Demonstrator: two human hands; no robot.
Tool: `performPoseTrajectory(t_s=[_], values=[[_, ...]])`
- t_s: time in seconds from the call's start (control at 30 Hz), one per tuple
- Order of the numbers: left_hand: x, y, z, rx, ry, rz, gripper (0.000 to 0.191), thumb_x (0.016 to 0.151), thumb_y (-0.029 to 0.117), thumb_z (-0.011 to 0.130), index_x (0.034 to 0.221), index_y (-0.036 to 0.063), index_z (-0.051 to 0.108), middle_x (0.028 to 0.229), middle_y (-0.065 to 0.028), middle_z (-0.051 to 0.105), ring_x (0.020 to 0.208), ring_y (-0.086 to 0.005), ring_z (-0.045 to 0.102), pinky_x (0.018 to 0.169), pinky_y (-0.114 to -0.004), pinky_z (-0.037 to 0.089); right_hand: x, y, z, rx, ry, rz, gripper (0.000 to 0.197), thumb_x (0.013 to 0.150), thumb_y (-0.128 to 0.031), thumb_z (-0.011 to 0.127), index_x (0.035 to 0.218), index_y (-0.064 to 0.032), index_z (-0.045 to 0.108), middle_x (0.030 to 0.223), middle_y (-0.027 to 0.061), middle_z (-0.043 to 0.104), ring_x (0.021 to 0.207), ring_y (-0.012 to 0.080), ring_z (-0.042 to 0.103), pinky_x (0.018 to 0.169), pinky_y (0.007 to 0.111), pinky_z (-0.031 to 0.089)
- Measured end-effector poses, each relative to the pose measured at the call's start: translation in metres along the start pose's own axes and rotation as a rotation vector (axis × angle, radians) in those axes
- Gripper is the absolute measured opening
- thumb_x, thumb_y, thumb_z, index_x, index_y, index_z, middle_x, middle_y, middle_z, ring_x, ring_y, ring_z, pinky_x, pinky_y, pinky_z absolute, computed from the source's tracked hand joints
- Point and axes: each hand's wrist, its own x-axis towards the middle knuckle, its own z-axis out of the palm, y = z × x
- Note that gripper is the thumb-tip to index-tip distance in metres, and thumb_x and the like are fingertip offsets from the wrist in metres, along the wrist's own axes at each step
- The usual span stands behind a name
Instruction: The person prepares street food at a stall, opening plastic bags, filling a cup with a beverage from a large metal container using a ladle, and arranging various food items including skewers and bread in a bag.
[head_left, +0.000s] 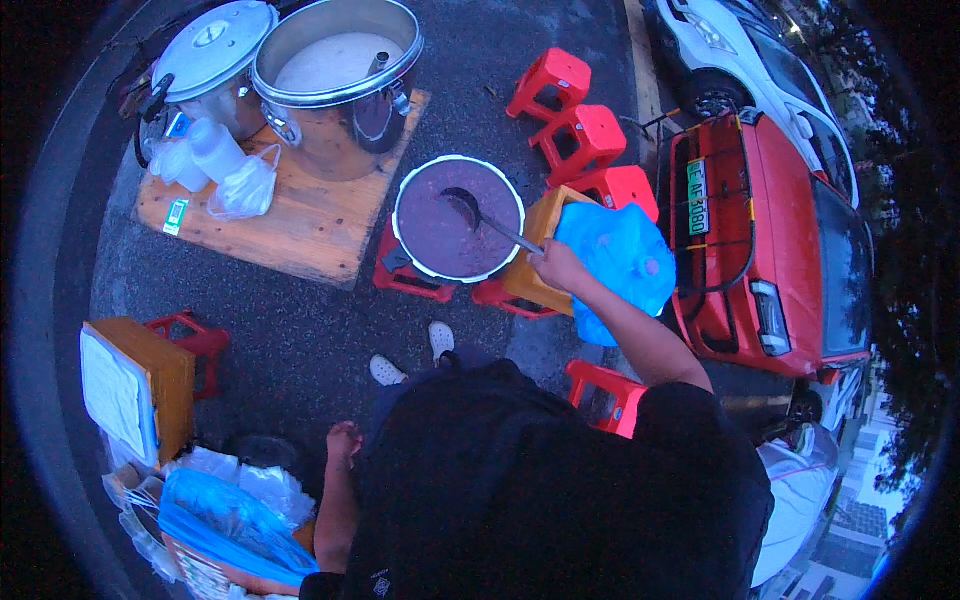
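My right hand (556, 265) is closed around the handle of a metal ladle (510, 235). The ladle's dark bowl rests in a round pot (457, 259) of purplish, thick liquid, near its middle. Red plastic stools stand under the pot. Just right of the pot, under my right forearm, is a wooden box (536, 277) with a blue plastic bag (611, 262) over it. Low on the left, my left hand (345, 441) hangs beside my body with its fingers curled. It touches no object, and whether the fingers are fully closed is unclear.
Two large metal pots, one open (337, 135) and one lidded (217, 52), stand by a wooden board (315, 232) with plastic bags. Red stools (600, 135) line the right, near a parked red car (795, 247). A wooden box (176, 390) and a blue bag (225, 517) lie left.
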Motion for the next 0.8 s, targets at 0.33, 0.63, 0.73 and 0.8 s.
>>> performPoseTrajectory(t_s=[0.33,0.63,0.73,0.8], values=[[-0.006,-0.002,-0.001,-0.064,0.027,-0.017,0.016,0.089,0.015,0.056,0.104,0.0135,0.061,0.081,-0.0002,0.062,0.059,-0.0147,0.060,0.049,-0.028,0.046,0.019,-0.004,-0.009,-0.210,0.218,-0.093,0.025,0.088,-0.023,0.060,0.093,0.0014,0.056,0.084,0.0251,0.065,0.081,0.0435,0.064,0.072,0.052,0.050],[-0.014,-0.013,0.009,-0.144,0.029,0.044,0.014,0.092,0.020,0.056,0.102,0.0105,0.061,0.072,-0.0005,0.058,0.055,-0.0134,0.057,0.045,-0.026,0.045,0.050,0.012,0.009,-0.368,0.117,-0.092,0.023,0.090,-0.023,0.056,0.096,-0.0012,0.056,0.086,0.0224,0.067,0.080,0.0408,0.066,0.069,0.053,0.051],[-0.019,-0.013,0.014,-0.184,0.032,0.029,0.014,0.092,0.020,0.057,0.100,0.0097,0.062,0.071,-0.0005,0.057,0.055,-0.0131,0.056,0.044,-0.026,0.045,0.067,0.024,0.023,-0.414,0.082,-0.124,0.024,0.091,-0.023,0.055,0.099,-0.0010,0.057,0.087,0.0208,0.068,0.082,0.0391,0.068,0.071,0.051,0.053],[-0.023,-0.010,0.020,-0.185,0.050,0.024,0.013,0.092,0.020,0.057,0.100,0.0094,0.062,0.071,-0.0005,0.058,0.055,-0.0130,0.056,0.044,-0.027,0.045,0.081,0.029,0.037,-0.470,0.042,-0.108,0.024,0.090,-0.022,0.054,0.100,-0.0010,0.059,0.089,0.0197,0.069,0.085,0.0377,0.068,0.072,0.050,0.054]])
